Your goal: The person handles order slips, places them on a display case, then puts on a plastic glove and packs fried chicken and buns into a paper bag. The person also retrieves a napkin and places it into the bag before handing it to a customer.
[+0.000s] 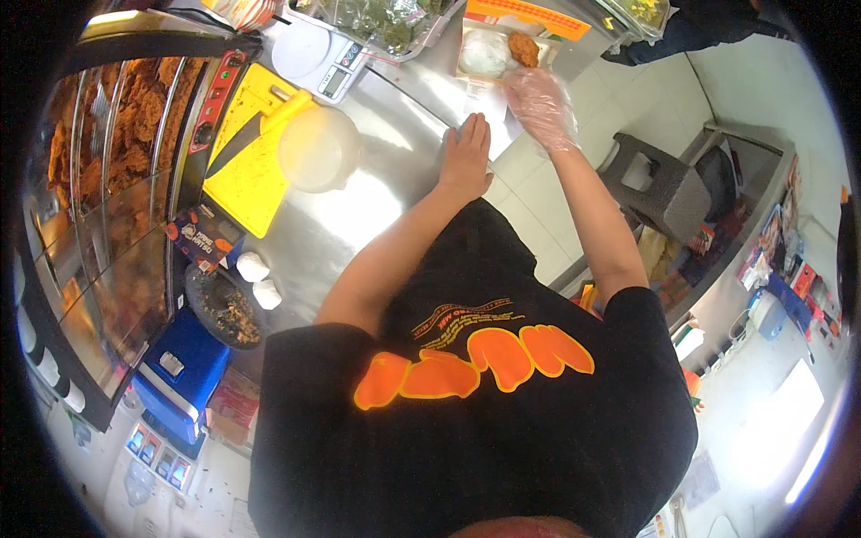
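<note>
My left hand point(467, 158) is bare and rests flat on the steel counter point(390, 144) near its right edge, holding nothing. A clear plastic glove covers my right hand point(540, 107), which reaches over the near side of an open printed food box point(528, 17). Its fingertips are at a brown fried piece point(524, 50) inside the box; whether they grip it is hidden. Beside that piece sits a white bundle point(485, 54) in clear wrapping. A white paper slip point(479, 94) with print lies just below the box.
On the counter's left are a kitchen scale point(333, 81), a yellow cutting board point(252, 181) with a yellow-handled knife point(269, 124), a translucent round tub point(319, 149) and a stone mortar point(222, 309). A heated display case point(114, 168) stands far left, a dark plastic stool point(652, 185) right.
</note>
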